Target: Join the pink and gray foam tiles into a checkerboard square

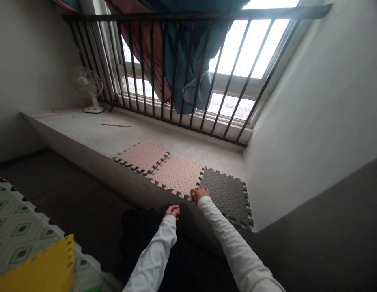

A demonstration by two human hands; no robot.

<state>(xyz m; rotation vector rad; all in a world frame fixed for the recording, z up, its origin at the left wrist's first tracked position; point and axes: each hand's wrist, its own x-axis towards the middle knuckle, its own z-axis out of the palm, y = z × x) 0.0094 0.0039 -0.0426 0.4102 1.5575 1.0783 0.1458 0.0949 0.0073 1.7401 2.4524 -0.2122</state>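
My right hand (200, 193) is at the front edge of the ledge, its fingers bent over the front corner of a pink foam mat tile (179, 173). This corner meets a dark grey foam mat tile (225, 194), which lies to the right along the seam. A second pink foam mat tile (142, 155) lies on the left; a toothed gap shows between it and the middle one. Lower and to the left, my left hand (173, 211) hangs in front of the ledge with its fingers curled, and nothing shows in them.
The ledge (85, 132) runs below a black railing (164, 119) and a window with curtains. On its far left stands a fan (93, 106); a thin strip (116, 125) lies nearer. A white wall bounds the right. At lower left lies a yellow perforated sheet (45, 265) on a patterned surface.
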